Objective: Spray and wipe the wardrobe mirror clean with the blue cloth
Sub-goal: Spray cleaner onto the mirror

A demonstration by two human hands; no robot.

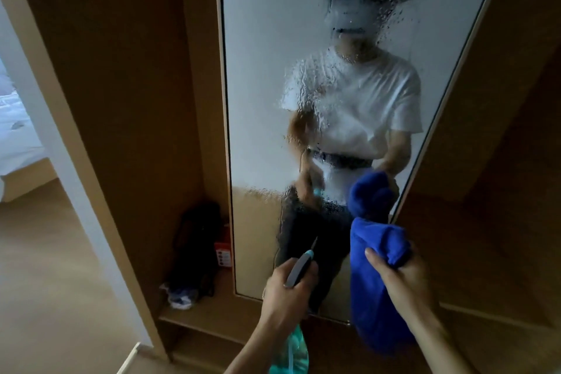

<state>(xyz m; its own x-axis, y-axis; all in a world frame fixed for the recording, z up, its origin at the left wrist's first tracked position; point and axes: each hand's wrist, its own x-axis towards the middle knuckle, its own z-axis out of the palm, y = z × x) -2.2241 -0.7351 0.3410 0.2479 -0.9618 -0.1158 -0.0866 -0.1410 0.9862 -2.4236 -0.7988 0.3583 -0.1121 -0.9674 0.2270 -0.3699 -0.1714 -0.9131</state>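
At wet mirror (258, 39), left hand (287, 293) gripping sprayer (299, 271), right hand (402, 281) gripping blue cloth (375, 276)

The mirror (258, 39) is glossy glass. Beads and running streaks of liquid break its shine over the upper and middle part, while the lowest part looks smooth. The blue cloth (376, 282) is soft, nappy fabric, fully matt. The spray bottle (299, 270) has a smooth grey plastic head with a teal tip, and its body is translucent teal plastic. The wardrobe (121, 100) panels look like smooth, matt, light-brown wood or laminate. The floor (45, 282) has a similar smooth wood tone. The bedding (15, 130) is white, creased cloth.
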